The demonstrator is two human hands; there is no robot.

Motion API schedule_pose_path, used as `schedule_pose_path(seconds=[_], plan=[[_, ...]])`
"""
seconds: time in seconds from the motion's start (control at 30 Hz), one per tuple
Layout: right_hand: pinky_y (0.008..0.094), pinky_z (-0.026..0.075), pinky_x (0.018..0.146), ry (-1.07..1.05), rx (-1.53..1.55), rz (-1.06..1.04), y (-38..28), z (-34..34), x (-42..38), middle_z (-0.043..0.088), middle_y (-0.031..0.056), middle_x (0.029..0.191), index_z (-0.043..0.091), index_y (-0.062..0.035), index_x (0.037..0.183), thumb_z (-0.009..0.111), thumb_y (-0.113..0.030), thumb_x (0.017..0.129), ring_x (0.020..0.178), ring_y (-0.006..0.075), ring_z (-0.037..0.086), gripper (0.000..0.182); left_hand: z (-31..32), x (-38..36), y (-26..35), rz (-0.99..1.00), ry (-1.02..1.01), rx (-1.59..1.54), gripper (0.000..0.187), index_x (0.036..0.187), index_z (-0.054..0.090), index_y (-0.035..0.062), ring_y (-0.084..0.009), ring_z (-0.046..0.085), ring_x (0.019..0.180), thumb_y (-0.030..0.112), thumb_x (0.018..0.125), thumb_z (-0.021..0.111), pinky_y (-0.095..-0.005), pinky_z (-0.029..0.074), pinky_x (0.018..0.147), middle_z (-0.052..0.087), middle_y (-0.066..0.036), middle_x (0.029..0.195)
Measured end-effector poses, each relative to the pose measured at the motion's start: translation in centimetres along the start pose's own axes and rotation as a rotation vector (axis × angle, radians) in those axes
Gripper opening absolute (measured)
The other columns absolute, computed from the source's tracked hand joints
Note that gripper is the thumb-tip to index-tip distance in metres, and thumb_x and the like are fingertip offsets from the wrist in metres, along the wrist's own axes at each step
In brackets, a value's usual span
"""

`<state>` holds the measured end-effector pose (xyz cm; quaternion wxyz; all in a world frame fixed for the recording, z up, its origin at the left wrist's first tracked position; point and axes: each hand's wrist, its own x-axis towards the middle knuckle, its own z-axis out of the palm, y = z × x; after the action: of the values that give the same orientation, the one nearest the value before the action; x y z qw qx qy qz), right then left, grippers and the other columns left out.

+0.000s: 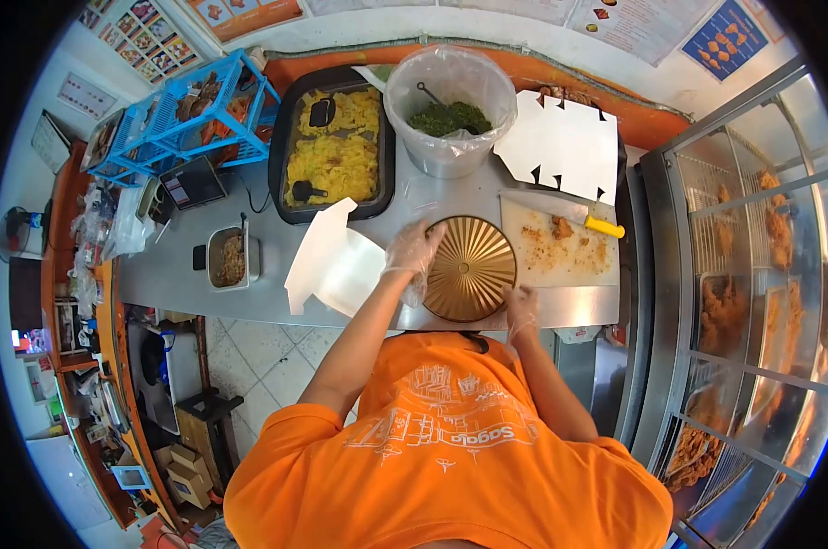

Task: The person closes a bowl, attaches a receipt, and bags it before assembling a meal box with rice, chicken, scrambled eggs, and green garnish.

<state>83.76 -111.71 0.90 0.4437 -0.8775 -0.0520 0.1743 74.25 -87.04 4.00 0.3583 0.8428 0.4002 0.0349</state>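
Observation:
A round gold disc (470, 271) with ribs fanning out from its centre and a dark rim, like a lid or a tray, lies at the front of the steel counter. My left hand (412, 256), in a clear plastic glove, grips its left edge. On the lower right edge, the gloved fingers of my right hand (522, 311) are curled at the rim. An unfolded white carton (345, 270) lies left of my left hand, partly behind my forearm. Right of the disc is a white cutting board (569, 265) with brown crumbs and a knife (569, 210) with a yellow handle.
A black tray (281, 183) of yellow food and a plastic-lined bucket (451, 151) with chopped greens stand at the back. Flat white cartons (560, 142) lie back right. A small steel pan (234, 258) and blue rack (190, 119) are left; a glass cabinet (743, 293) of fried food is right.

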Motion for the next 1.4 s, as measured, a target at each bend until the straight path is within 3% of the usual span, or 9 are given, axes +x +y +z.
schedule_pose_path(seconds=[0.2, 0.33, 0.53, 0.6, 0.63, 0.83, 1.03, 1.23, 1.4], plan=[[0.0324, 0.052, 0.080, -0.131, 0.259, 0.359, -1.3, 0.3, 0.1, 0.068, 0.0114, 0.106, 0.056, -0.0007, 0.124, 0.064, -0.030, 0.093, 0.091, 0.0203, 0.064, 0.043, 0.2, 1.2, -1.1, -0.120, -0.042, 0.045, 0.064, 0.131, 0.062, 0.0090, -0.0353, 0.056, 0.121, 0.060, 0.095, 0.045, -0.0416, 0.041, 0.105, 0.063, -0.020, 0.125], [0.0257, 0.050, 0.077, 0.085, 0.497, -0.367, -16.7, -4.3, 1.7, 0.065, 0.0077, 0.101, 0.053, 0.0010, 0.132, 0.055, -0.015, 0.099, 0.086, 0.0138, 0.061, 0.037, -11.6, 1.8, 5.1, 0.143, 0.156, -0.618, 0.048, 0.123, 0.065, 0.0001, -0.0264, 0.063, 0.103, 0.034, 0.089, 0.071, -0.0368, 0.048, 0.093, 0.064, -0.019, 0.112], [0.0392, 0.051, 0.085, -0.041, 0.253, -0.357, -24.9, 7.5, 20.7, 0.067, 0.0149, 0.110, 0.060, 0.0010, 0.125, 0.065, -0.030, 0.091, 0.093, 0.0200, 0.062, 0.047, -17.1, 19.1, 6.0, 0.326, 0.517, -0.467, 0.056, 0.130, 0.062, -0.0010, -0.0283, 0.061, 0.115, 0.032, 0.086, 0.072, -0.0385, 0.044, 0.102, 0.062, -0.019, 0.130], [0.0455, 0.046, 0.060, 0.126, -0.062, -0.413, -23.0, 16.4, 29.1, 0.060, 0.0106, 0.071, 0.062, -0.0070, 0.080, 0.060, -0.033, 0.094, 0.065, 0.0242, 0.056, 0.030, -16.9, 21.2, 5.2, 0.223, 0.514, -0.436, 0.059, 0.130, 0.062, -0.0011, -0.0272, 0.059, 0.121, 0.036, 0.085, 0.068, -0.0384, 0.042, 0.106, 0.061, -0.017, 0.134], [0.0408, 0.026, 0.119, 0.212, 0.065, -0.389, -25.6, 16.8, 27.3, 0.034, 0.0199, 0.156, 0.037, -0.0004, 0.148, 0.064, -0.036, 0.091, 0.143, 0.0320, 0.035, 0.072, -16.6, 26.0, 1.7, 0.162, 0.485, -0.335, 0.060, 0.129, 0.062, 0.0003, -0.0279, 0.059, 0.120, 0.042, 0.086, 0.063, -0.0385, 0.042, 0.106, 0.062, -0.017, 0.133], [0.0438, 0.048, 0.069, 0.082, 0.077, -0.388, -17.3, -1.7, 8.8, 0.064, 0.0185, 0.080, 0.062, -0.0001, 0.084, 0.060, -0.036, 0.096, 0.070, 0.0301, 0.061, 0.038, -15.8, 16.1, 7.1, 0.439, 0.764, -0.281, 0.049, 0.124, 0.063, -0.0039, -0.0308, 0.066, 0.099, 0.037, 0.100, 0.055, -0.0398, 0.050, 0.090, 0.068, -0.019, 0.114], [0.0348, 0.053, 0.076, 0.899, 1.303, -0.176, 15.8, -15.2, -6.0, 0.065, 0.0108, 0.106, 0.064, -0.0051, 0.114, 0.048, -0.012, 0.098, 0.086, 0.0182, 0.062, 0.024, 5.2, -2.4, 14.8, 0.474, 0.057, -0.778, 0.028, 0.115, 0.063, -0.0001, -0.0173, 0.061, 0.081, 0.023, 0.100, 0.058, -0.0317, 0.052, 0.073, 0.064, -0.010, 0.101], [0.0324, 0.051, 0.073, 1.931, -0.475, -0.011, 23.3, -55.1, -31.2, 0.067, 0.0101, 0.085, 0.066, -0.0035, 0.107, 0.052, -0.020, 0.102, 0.080, 0.0206, 0.064, 0.022, 24.0, -25.9, 34.1, 1.083, -0.851, -0.734, 0.030, 0.118, 0.062, 0.0027, -0.0208, 0.067, 0.094, -0.006, 0.089, 0.063, -0.0324, 0.053, 0.086, 0.066, -0.011, 0.111], [0.0458, 0.041, 0.106, 1.400, -0.805, 0.416, 30.9, -79.0, -40.3, 0.057, 0.0165, 0.136, 0.056, -0.0164, 0.132, 0.070, -0.057, 0.081, 0.130, 0.0325, 0.051, 0.067, 29.7, -46.7, 53.0, 1.798, -0.889, -0.734, 0.019, 0.102, 0.068, 0.0025, -0.0268, 0.072, 0.084, -0.003, 0.083, 0.068, -0.0357, 0.057, 0.076, 0.073, -0.014, 0.098]])
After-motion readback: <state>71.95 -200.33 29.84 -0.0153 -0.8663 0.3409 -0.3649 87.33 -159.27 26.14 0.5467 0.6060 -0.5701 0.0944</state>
